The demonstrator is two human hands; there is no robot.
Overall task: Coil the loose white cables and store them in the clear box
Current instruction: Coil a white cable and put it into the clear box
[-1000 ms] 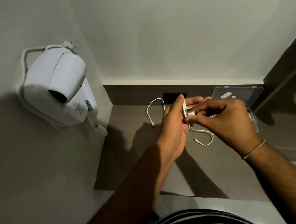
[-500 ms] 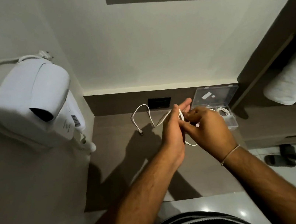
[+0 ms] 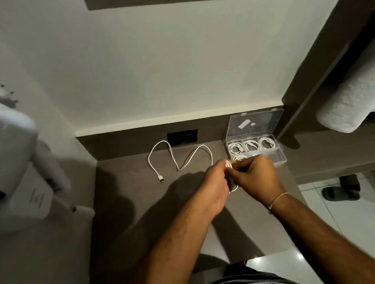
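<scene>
Right, your hands are together over the worktop (image 3: 145, 222), both pinched on one white cable (image 3: 230, 176). Your left hand (image 3: 213, 187) keeps the small coil clamped between thumb and fingers so the loops can't spring open, I'd say, while your right hand (image 3: 257, 176) grips the strand just beside it to feed the next turn. Both wrists are bent inward, knuckles up, forearms reaching from low in the view and meeting in a V. The cable's free length snakes away left across the worktop to its plug (image 3: 161, 178). Just beyond your right hand sits the box (image 3: 279, 152), lid (image 3: 255, 123) propped open against the back wall, several coils (image 3: 251, 145) already in its compartments, so it's handy for the drop.
</scene>
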